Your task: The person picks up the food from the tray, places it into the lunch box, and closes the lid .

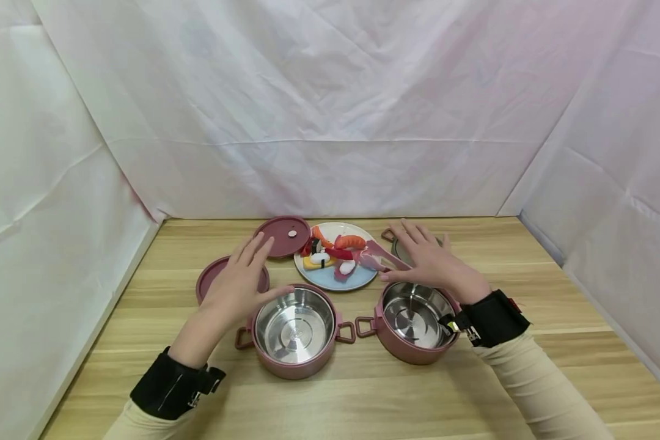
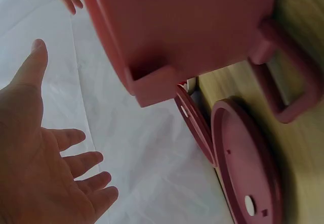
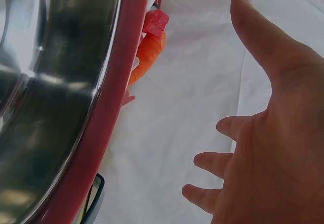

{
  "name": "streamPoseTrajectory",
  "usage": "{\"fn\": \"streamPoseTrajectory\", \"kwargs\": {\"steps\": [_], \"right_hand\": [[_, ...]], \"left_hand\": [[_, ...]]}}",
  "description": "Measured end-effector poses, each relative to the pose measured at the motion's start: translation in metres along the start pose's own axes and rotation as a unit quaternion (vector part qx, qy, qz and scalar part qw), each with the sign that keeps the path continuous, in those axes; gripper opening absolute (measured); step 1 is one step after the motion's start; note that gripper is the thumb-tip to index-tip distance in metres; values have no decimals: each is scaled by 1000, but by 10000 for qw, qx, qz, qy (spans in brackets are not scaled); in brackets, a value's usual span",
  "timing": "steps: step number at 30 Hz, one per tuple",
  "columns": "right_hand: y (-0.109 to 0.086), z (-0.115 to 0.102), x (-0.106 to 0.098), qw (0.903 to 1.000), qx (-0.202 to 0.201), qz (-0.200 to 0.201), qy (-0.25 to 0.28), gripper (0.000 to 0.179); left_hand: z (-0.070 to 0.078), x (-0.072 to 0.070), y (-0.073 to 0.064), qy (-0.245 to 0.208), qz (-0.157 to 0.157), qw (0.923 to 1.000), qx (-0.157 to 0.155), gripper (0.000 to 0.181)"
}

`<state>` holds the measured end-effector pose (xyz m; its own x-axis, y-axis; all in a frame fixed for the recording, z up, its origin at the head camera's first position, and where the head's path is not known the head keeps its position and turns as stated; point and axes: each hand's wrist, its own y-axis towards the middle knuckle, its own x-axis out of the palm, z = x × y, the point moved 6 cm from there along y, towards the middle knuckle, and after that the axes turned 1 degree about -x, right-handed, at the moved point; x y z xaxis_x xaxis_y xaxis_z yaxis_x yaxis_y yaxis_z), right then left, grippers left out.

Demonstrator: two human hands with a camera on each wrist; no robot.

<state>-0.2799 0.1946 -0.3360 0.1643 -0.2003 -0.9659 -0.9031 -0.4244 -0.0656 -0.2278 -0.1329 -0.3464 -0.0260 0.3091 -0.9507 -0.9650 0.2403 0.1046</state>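
Note:
My left hand point(image 1: 236, 287) hovers with spread fingers over the left edge of a pink two-handled pot point(image 1: 294, 370), holding nothing. The hand covers part of a dark pink lid point(image 1: 211, 278) behind it. My right hand point(image 1: 431, 263) is held above the far side of a second pink pot point(image 1: 407, 352), its fingers extended and nothing in them. Both pots are uncovered, with bare steel insides. In the left wrist view the left palm point(image 2: 45, 168) is apart from the pot; the right wrist view shows the right palm point(image 3: 273, 148) likewise apart from the other pot's rim.
Between the hands, farther back, a round plate point(image 1: 335, 284) bears several toy foods, including an orange shrimp point(image 1: 352, 242). A pink utensil point(image 1: 387, 253) leans across its right side. Another dark pink lid point(image 1: 280, 235) lies behind. A dark round thing with a brown handle point(image 1: 387, 234) is partly hidden.

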Motion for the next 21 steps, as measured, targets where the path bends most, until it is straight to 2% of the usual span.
{"fn": "streamPoseTrajectory", "kwargs": {"steps": [3,8,16,21], "right_hand": [[-1,2,1,10000,22,-22,59,108],[-2,7,1,10000,25,-25,74,105],[-6,13,1,9999,70,-39,125,106],[-7,15,1,9999,60,-15,155,106]], "left_hand": [[-2,4,-7,-138,-66,9999,-6,105],[4,11,-18,-445,-169,9988,136,102],[16,22,-38,-879,-293,9919,868,102],[17,27,-47,-1243,-409,9847,1147,109]]}}
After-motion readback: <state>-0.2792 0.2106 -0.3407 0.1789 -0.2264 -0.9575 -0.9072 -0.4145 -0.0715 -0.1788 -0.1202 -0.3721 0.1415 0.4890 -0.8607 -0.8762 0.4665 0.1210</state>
